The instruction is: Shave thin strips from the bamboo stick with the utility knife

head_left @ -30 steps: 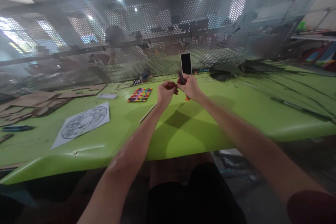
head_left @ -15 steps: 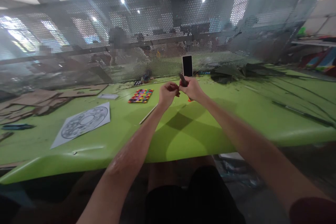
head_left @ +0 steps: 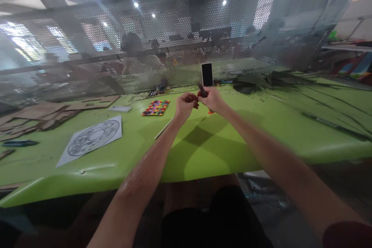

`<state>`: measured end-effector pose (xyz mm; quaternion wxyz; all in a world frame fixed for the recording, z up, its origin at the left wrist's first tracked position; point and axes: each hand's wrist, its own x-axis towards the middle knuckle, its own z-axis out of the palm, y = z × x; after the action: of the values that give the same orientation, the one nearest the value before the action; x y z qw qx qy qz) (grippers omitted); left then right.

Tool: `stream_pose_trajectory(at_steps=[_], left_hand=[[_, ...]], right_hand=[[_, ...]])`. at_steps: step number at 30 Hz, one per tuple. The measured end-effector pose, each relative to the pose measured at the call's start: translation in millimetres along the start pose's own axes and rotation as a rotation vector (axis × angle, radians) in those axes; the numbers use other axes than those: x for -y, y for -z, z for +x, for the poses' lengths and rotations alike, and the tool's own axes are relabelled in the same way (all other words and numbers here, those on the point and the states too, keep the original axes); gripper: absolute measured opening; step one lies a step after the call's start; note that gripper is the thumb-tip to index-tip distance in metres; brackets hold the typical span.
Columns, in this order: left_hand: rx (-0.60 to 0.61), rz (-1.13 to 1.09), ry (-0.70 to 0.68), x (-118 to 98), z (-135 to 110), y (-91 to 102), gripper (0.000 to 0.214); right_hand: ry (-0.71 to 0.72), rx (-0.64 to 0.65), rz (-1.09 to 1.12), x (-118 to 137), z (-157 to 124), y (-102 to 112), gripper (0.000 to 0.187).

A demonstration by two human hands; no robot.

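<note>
Above the middle of the green table, my left hand and my right hand meet with their fingertips close together. My right hand is closed around a dark, flat, narrow piece that sticks up past the thumb; its exact kind cannot be made out. The fingers of my left hand are pinched near its lower end, and whatever they hold is too small or hidden. Under my right hand shows a bit of a small red-orange thing. A thin pale stick lies beside my left forearm.
Left of my hands lie a colourful woven square, a printed paper with a ring pattern, and cardboard pieces. A phone stands upright before a perforated metal screen. Dark leaf-like pieces lie at the back right.
My hands hold nearly the same pose and grip. The whole view has shifted very slightly; nothing on the table has visibly moved.
</note>
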<state>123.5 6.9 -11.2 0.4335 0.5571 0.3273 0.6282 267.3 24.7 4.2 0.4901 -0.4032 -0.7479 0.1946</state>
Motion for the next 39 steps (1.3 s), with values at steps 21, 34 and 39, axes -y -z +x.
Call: stream_pose_trajectory(at_steps=[21, 34, 39], left_hand=[[0.06, -0.292, 0.221, 0.7, 6.0, 13.9, 0.014], [0.098, -0.267, 0.2, -2.5, 7.6, 16.8, 0.009], [0.047, -0.274, 0.194, -1.5, 8.2, 15.0, 0.007]], right_hand=[[-0.127, 0.001, 0.334, 18.5, -6.1, 2.9, 0.023], [-0.209, -0.036, 0.541, 22.9, -5.4, 5.3, 0.021], [-0.236, -0.045, 0.573, 21.6, -5.3, 4.1, 0.016]])
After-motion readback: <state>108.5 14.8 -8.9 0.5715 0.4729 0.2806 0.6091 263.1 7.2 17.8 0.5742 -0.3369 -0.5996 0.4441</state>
